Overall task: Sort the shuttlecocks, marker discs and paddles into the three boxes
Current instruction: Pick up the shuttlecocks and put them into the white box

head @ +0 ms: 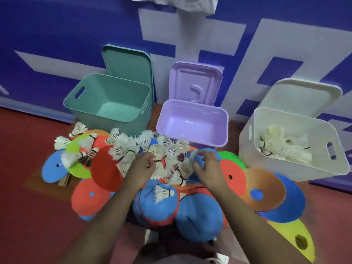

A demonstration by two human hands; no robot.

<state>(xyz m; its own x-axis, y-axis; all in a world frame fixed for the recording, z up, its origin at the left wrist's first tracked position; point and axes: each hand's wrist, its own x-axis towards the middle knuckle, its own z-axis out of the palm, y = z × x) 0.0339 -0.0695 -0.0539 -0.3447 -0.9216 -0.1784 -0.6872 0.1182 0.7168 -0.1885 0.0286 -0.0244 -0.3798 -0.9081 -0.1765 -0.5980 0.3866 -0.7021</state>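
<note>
3 open boxes stand on the red floor (28, 168) against a blue-and-white wall (57, 35). The purple box (192, 111) is the middle one, with its purple lid (194, 80) propped upright right behind it. To the left of the purple box stands the teal box (83, 105), its teal lid (127, 61) leaning on the wall. To the right of the purple box sits the white box (285, 119), tilted, with its white lid (302, 96) behind it and a heap of sorted shuttlecocks (282, 149) inside.

Just in front of the purple box lies the shuttlecock pile (150, 143), spread over overlapping marker discs (106, 168) in red, blue, green, orange and yellow. Nearer the person than the purple box lie 2 blue paddles (199, 218), touching each other, and 1 stray shuttlecock (162, 193) rests on the left one.

Both bare forearms reach toward the purple box. The left hand (142, 166) bends its fingers into the pile, and blur hides whether they grasp anything. The right hand (207, 166) curls fingers and thumb round a white shuttlecock (190, 159) at the pile's right edge.
</note>
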